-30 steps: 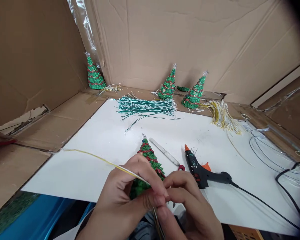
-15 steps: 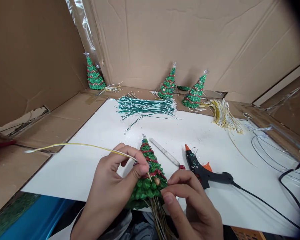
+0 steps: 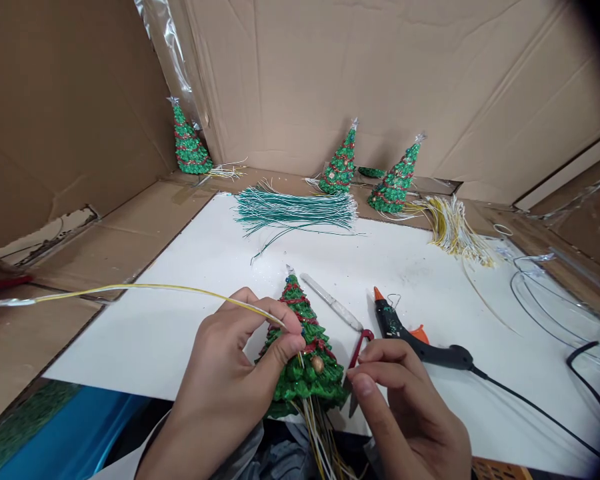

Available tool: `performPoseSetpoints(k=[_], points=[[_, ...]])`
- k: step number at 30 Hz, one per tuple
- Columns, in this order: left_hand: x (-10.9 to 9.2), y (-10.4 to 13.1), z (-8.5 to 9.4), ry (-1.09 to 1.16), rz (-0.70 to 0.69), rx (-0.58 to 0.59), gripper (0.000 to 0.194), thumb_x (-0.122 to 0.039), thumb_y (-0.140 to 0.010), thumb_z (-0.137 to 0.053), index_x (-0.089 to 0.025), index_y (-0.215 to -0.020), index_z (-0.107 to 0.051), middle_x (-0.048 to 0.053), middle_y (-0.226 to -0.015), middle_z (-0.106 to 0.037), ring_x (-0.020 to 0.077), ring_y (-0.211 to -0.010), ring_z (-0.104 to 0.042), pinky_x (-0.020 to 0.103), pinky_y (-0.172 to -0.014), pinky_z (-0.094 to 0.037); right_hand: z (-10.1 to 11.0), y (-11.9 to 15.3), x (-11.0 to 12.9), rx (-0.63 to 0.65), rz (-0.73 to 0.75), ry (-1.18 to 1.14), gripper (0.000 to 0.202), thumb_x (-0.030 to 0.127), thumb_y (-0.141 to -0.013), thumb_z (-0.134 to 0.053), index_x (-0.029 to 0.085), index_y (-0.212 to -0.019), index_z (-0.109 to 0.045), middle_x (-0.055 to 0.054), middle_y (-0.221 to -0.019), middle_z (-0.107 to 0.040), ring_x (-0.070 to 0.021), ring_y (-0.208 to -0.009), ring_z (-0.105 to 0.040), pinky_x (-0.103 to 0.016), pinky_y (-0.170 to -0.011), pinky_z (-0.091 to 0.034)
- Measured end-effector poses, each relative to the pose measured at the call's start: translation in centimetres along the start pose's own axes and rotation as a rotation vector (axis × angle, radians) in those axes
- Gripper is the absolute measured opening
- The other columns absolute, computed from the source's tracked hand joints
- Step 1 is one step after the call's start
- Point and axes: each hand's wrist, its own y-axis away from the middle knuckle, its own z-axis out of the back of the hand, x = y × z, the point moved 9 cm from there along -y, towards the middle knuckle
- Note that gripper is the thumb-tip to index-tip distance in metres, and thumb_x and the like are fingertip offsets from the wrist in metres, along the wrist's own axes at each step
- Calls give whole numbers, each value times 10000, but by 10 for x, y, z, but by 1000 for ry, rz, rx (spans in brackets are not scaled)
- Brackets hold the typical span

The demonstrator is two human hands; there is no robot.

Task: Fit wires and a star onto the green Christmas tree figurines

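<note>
Pinched in my left hand (image 3: 245, 360) is a yellow and white wire (image 3: 130, 287), its long end arching left to a pale tip and its short end over the tree. Beneath the fingers lies a green Christmas tree (image 3: 307, 380) with red garland and a gold ball; wires (image 3: 314, 433) trail from its base. My right hand (image 3: 400, 407) is at the tree's lower right, thumb and fingertips close together; whether something small is between them I cannot make out. Just left of those fingertips lies a red-handled tool (image 3: 359, 348), partly hidden.
A black glue gun (image 3: 420, 340) with an orange tip lies right, its cord running to the edge. A clear stick-like tool (image 3: 330, 301) lies beside the tree. Behind are green wires (image 3: 295, 210), yellow-white wires (image 3: 450, 227) and three upright trees (image 3: 397, 180) by the cardboard walls.
My right hand has moved right, away from the tree, uncovering more of the red-handled tool. The wire's long end reaches farther left. My left hand still pinches it.
</note>
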Motion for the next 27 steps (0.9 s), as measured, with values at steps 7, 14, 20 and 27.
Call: performPoseSetpoints(k=[7, 14, 20, 27], points=[[-4, 1, -2, -35, -38, 6, 117, -218, -789, -689, -254, -677, -675, -44, -665, -690, 173, -652, -558, 290, -614, -389, 1, -1, -1, 5, -6, 4, 108, 141, -862, -620, 217, -793, -653, -27, -855, -558, -147, -786, -573, -278, -649, -461], [-8, -2, -8, -30, -61, 36, 132, -224, -798, -697, -252, -673, -665, -54, -645, -697, 167, -635, -557, 290, -617, -384, 1, 1, -1, -34, -39, -27, 114, 160, -863, -618, 208, -765, -651, -33, -834, -566, -149, -762, -568, -266, -616, -450], [-2, 2, -3, -36, -20, 20, 125, -248, -788, -698, -250, -664, -675, -31, -711, -716, 188, -682, -579, 305, -649, -402, -2, 0, 5, 27, 47, 21, 120, 117, -839, -618, 215, -783, -659, -29, -819, -574, -148, -752, -581, -265, -621, -474], [-7, 8, -1, -92, -93, -1, 124, -228, -809, -695, -280, -698, -677, -71, -687, -710, 175, -665, -548, 290, -618, -387, -5, 10, 25, 95, 414, 192, 197, 38, -763, -616, 191, -883, -643, -41, -830, -553, -145, -733, -586, -265, -571, -515]])
